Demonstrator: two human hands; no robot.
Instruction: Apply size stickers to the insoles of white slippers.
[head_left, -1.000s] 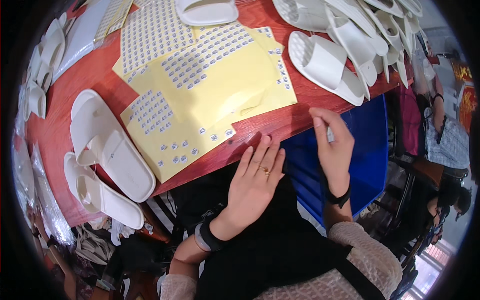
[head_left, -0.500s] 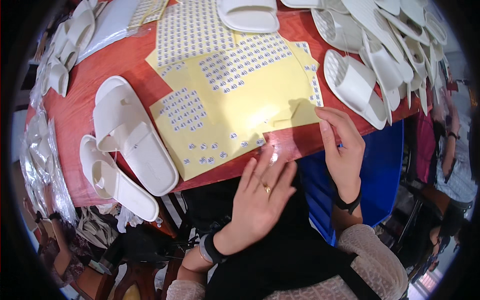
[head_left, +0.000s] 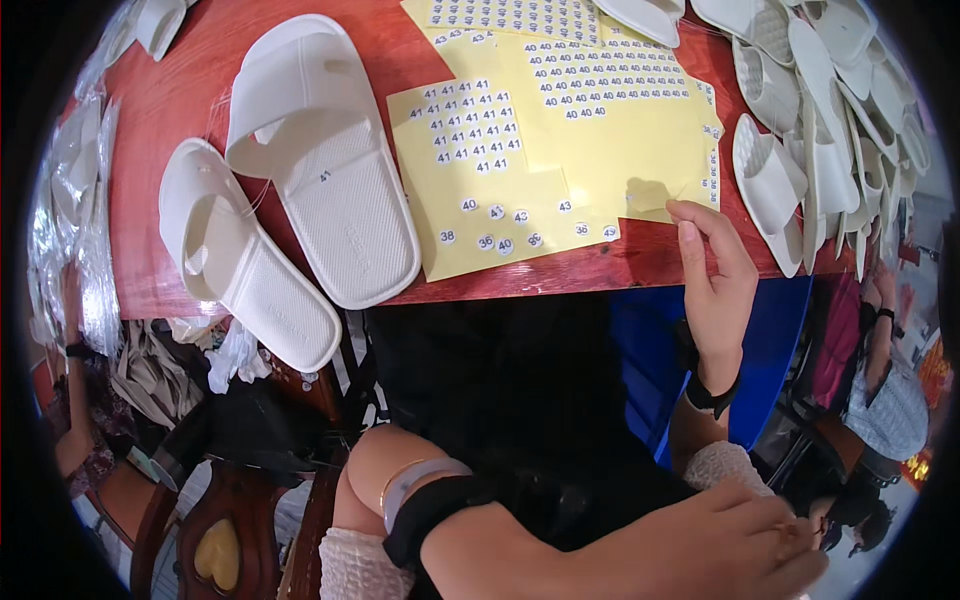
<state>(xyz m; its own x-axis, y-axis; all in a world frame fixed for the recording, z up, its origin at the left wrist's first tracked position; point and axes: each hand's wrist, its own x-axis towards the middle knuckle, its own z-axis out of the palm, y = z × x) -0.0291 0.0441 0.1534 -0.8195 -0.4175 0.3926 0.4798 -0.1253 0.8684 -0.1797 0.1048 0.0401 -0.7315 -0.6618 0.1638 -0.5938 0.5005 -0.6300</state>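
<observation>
My right hand (head_left: 718,280) is raised at the table's front edge, thumb and forefinger curled close together. Anything between the fingertips is too small to make out. Across my body, low at the right, lies my left hand (head_left: 720,540) by my right sleeve (head_left: 728,468), its fingers loosely stretched out and slightly blurred. Sheets of yellow backing paper (head_left: 640,140) with small round printed stickers are spread left of my right hand. On their left lies a pair of white slippers: a larger-looking one (head_left: 350,230) with a small sticker on its insole, and another one (head_left: 280,300) beside it.
Several white slippers (head_left: 770,185) are heaped at the right of the red table (head_left: 150,240). Clear plastic bags (head_left: 95,230) hang at its left edge. A blue bin (head_left: 775,340) stands below the right edge. Other people sit at both sides, and a wooden chair (head_left: 190,500) is at lower left.
My left hand has moved from the table edge down and right, across my body. My right hand keeps its pinch. My view has shifted, so the slippers and sheets appear higher and nearer.
</observation>
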